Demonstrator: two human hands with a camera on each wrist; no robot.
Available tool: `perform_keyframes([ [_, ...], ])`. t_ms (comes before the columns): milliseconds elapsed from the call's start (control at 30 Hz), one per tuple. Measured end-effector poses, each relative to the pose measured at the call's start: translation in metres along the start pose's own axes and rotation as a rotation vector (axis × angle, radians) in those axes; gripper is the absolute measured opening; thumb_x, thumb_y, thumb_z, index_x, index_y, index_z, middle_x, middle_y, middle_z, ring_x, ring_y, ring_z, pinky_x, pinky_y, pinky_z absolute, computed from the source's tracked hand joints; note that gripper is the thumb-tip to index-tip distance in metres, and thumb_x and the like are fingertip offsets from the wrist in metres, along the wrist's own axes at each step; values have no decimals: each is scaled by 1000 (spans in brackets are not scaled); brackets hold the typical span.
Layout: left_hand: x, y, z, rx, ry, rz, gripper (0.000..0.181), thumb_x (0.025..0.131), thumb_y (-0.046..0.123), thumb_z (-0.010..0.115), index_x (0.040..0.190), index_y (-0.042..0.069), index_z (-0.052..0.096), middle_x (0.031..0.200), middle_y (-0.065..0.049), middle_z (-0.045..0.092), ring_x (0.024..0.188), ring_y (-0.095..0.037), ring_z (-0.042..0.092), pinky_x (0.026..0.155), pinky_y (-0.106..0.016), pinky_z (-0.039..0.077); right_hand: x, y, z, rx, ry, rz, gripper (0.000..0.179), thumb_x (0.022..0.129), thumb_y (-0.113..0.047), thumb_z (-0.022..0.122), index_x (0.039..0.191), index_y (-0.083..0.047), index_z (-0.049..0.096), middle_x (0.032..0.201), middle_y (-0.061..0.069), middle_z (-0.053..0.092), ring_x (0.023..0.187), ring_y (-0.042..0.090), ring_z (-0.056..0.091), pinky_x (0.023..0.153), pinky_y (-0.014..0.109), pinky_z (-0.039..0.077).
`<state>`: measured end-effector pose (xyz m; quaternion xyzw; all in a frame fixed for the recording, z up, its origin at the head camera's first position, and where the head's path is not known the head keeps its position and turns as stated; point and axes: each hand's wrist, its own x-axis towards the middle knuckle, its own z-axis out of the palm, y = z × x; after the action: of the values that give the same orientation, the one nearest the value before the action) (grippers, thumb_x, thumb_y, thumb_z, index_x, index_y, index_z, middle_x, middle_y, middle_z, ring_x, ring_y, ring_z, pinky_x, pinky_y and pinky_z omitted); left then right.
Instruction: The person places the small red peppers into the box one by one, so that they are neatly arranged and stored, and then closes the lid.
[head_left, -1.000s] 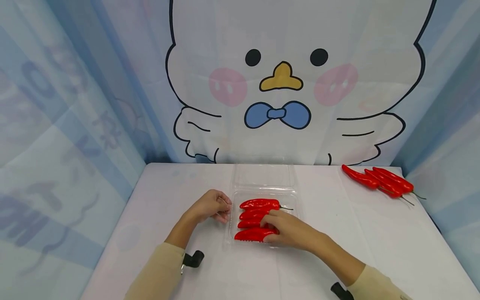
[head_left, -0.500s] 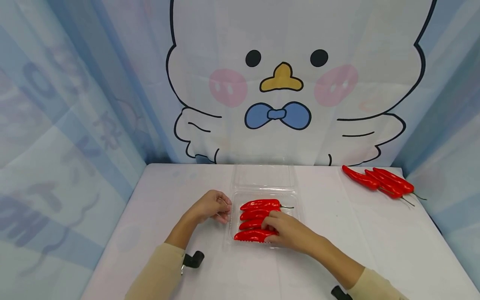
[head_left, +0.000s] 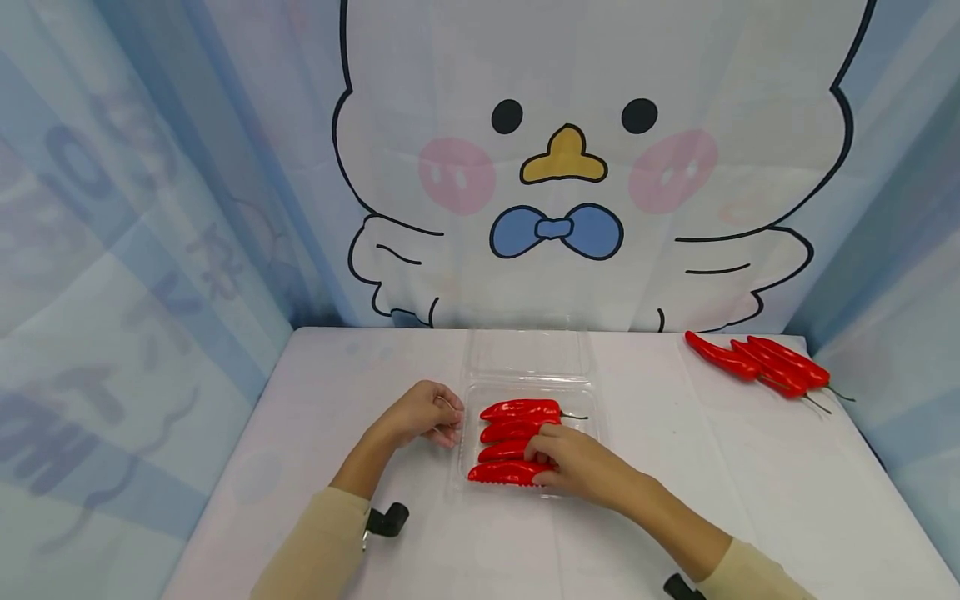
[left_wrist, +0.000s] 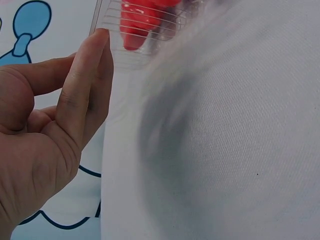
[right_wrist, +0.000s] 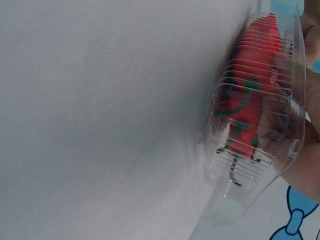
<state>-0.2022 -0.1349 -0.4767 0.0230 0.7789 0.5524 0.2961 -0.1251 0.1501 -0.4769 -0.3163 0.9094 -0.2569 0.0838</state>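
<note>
Several red chili peppers [head_left: 517, 409] lie side by side in a clear plastic clamshell box [head_left: 467, 392], tips to the left. My right hand [head_left: 581, 462] reaches in over the box's right side. Its thumb and fingers pinch the stem end of the nearest chili pepper [head_left: 501, 473], hiding that end. Through the ribbed wall [right_wrist: 225, 95] in the right wrist view, green stems and blurred fingers show. My left hand [head_left: 423, 412] is at the box's left rim. In the left wrist view its fingers [left_wrist: 80, 85] are fairly straight, tips against the rim.
The box's lid [head_left: 528, 354] stands open at the back, near the printed curtain [head_left: 555, 292]. More red chili peppers [head_left: 780, 371] lie at the table's far right corner. White cloth covers the table [head_left: 675, 417].
My right hand has shifted slightly to the right at the stem ends, and the middle chili peppers have moved very slightly. My left hand has stayed at the rim.
</note>
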Motion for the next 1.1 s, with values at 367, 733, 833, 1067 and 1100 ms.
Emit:
perform_keyframes([
  [367,0,0,0,-2,-11,18,13,99,4,65,108,-5,63,83,-12,72,63,-18,71,62,-32,65,-3,2,-6,74,-12,19,25,84,-15,86,105,-16,72,93,-9,62,83,3,58,73,17,57],
  [733,2,-2,0,-2,-8,17,13,99,4,66,108,-5,63,84,-13,72,63,-18,71,62,-33,65,-10,8,-20,70,-4,1,31,84,-15,86,112,-13,72,104,-4,69,93,10,65,82,27,63],
  [833,3,-3,0,3,-6,15,13,99,5,66,108,-5,63,84,-13,72,63,-18,71,63,-33,65,-12,12,-25,80,-2,5,31,86,-15,84,114,-13,71,107,-2,70,97,13,67,84,30,64],
  [1067,3,-2,0,7,-8,12,13,99,5,66,109,-4,63,83,-13,72,63,-18,71,62,-32,65,-20,24,-34,70,33,28,33,87,-15,84,118,-14,71,110,-2,71,100,16,69,85,31,64],
  [1100,3,-2,0,8,-7,12,13,99,5,66,108,-4,63,83,-13,72,63,-18,71,62,-32,65,-21,25,-35,68,38,34,34,87,-16,84,118,-14,71,110,-1,71,100,17,69,85,32,64],
])
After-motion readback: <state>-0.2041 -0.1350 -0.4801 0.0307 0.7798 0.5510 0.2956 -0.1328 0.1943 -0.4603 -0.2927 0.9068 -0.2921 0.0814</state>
